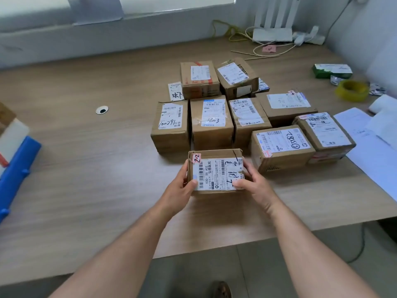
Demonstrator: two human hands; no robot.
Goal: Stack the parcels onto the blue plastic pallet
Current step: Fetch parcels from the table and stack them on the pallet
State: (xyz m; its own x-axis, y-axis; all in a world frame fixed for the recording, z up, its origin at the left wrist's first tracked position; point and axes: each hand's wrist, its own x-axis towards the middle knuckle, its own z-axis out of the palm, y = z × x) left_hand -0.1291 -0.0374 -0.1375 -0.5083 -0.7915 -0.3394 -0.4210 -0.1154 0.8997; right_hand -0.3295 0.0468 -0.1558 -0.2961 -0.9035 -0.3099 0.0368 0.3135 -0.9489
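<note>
A small cardboard parcel [216,168] with a white shipping label sits near the table's front, held from both sides. My left hand [179,190] grips its left side, thumb on the label. My right hand [256,184] grips its right side, thumb on the label too. Behind it stand several more cardboard parcels [211,122] in a loose cluster. The blue plastic pallet [16,173] shows only partly at the far left edge, with a white and a brown item lying on it.
The wooden table [96,168] has a cable hole [102,109] at left. White papers [373,143] lie at the right edge. A yellow tape roll [352,90], a green box [332,70], cables and a router [272,34] sit at the back right.
</note>
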